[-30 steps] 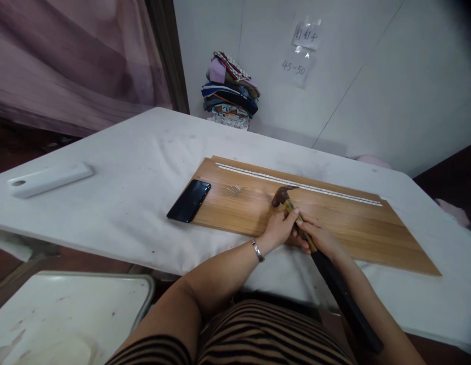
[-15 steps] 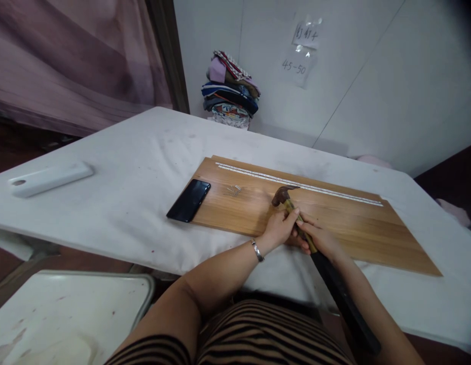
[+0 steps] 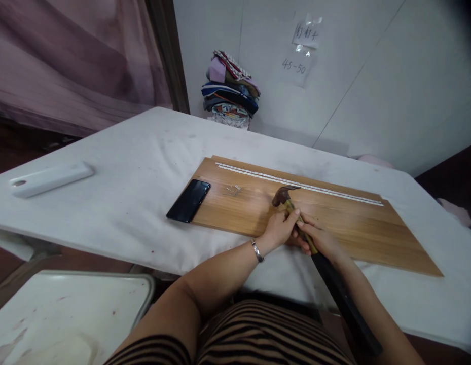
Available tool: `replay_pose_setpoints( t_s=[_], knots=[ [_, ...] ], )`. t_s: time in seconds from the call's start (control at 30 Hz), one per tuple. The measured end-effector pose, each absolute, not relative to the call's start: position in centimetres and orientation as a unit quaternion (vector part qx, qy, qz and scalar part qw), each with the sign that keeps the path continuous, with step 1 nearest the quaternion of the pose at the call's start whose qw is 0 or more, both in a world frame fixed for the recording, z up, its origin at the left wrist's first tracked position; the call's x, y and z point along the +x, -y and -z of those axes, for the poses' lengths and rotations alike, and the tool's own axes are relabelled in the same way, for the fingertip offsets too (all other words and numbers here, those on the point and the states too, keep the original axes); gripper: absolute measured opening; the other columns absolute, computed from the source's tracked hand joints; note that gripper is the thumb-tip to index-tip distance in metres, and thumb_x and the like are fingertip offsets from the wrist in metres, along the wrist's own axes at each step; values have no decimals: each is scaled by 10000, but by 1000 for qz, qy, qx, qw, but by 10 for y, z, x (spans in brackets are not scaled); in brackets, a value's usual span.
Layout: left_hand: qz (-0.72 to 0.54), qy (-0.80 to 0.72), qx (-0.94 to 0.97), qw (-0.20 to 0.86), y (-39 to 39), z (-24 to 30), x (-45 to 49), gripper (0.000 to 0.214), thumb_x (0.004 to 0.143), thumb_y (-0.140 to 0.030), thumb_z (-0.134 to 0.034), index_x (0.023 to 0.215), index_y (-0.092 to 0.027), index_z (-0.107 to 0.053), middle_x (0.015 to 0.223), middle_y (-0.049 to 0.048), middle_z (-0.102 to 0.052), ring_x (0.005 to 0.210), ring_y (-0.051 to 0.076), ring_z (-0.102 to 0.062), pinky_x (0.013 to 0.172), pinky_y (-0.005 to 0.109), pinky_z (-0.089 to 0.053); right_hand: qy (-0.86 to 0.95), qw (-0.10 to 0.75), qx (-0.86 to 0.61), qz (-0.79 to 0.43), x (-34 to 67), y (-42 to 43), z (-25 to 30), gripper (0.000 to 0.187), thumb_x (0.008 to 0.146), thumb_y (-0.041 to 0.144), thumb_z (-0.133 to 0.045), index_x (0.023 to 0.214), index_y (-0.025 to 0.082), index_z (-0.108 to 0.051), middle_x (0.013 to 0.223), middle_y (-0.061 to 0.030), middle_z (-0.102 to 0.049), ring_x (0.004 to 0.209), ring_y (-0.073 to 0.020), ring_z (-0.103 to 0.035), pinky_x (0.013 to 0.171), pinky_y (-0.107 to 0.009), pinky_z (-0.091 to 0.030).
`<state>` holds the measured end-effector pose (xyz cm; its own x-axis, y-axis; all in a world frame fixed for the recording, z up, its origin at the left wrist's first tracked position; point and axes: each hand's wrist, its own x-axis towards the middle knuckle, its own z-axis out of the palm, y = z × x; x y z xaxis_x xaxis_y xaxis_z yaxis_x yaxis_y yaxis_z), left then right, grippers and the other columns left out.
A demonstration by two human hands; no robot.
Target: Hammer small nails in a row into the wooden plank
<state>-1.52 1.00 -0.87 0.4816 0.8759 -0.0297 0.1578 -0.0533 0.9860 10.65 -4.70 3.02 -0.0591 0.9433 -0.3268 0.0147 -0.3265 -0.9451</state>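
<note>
Brown metal and a yellow neck mark the upper end of the hammer (image 3: 334, 283), which slants from the centre of the head view down to the lower right, where its black grip ends. Both hands hold it near the middle of the frame: the left hand (image 3: 280, 228), reaching in from the lower left, has its thumb along the yellow neck just below the metal head, and the right hand (image 3: 322, 241) has its fingers closed around the shaft just beside it. A silver bracelet (image 3: 257, 250) circles the left wrist. Beneath the hammer head, a wooden board (image 3: 357, 223) stretches from the centre toward the right, lying on a white-covered table (image 3: 129, 157). Two pale measuring strips (image 3: 299, 183) run along its far side. Left of the hammer head lies a small cluster of nails (image 3: 233, 190), and a black phone (image 3: 189, 201) rests across the board's left end. At far left is a white object with a hole (image 3: 50, 179); folded cloths (image 3: 231, 91) are stacked at upper centre.
</note>
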Motion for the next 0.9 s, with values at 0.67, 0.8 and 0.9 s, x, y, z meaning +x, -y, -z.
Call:
replay_pose_setpoints(
  t_s=[0.67, 0.8, 0.9],
  knots=[
    [-315, -401, 639, 576, -10, 8, -15, 581, 879, -647, -302, 594, -186, -513, 507, 14, -564, 592, 148, -600, 646, 253, -445, 434, 381, -569, -585, 104, 44, -35, 404, 784, 451, -588, 1093, 199, -523, 674, 33, -575, 346, -63, -428, 282, -188, -358],
    [-316, -401, 648, 566, -11, 9, -14, 568, 882, -636, -309, 599, -189, -514, 513, 18, -570, 601, 157, -603, 651, 261, -445, 433, 391, -563, -585, 106, 46, -32, 375, 797, 440, -583, 1083, 208, -509, 685, 35, -579, 351, -58, -435, 287, -176, -363],
    [-316, -397, 652, 564, -11, 9, -14, 561, 884, -634, -310, 614, -190, -522, 515, 15, -576, 605, 157, -607, 654, 261, -446, 433, 390, -563, -586, 106, 46, -32, 366, 798, 430, -582, 1082, 212, -509, 685, 34, -578, 349, -57, -434, 286, -175, -363]
  ],
)
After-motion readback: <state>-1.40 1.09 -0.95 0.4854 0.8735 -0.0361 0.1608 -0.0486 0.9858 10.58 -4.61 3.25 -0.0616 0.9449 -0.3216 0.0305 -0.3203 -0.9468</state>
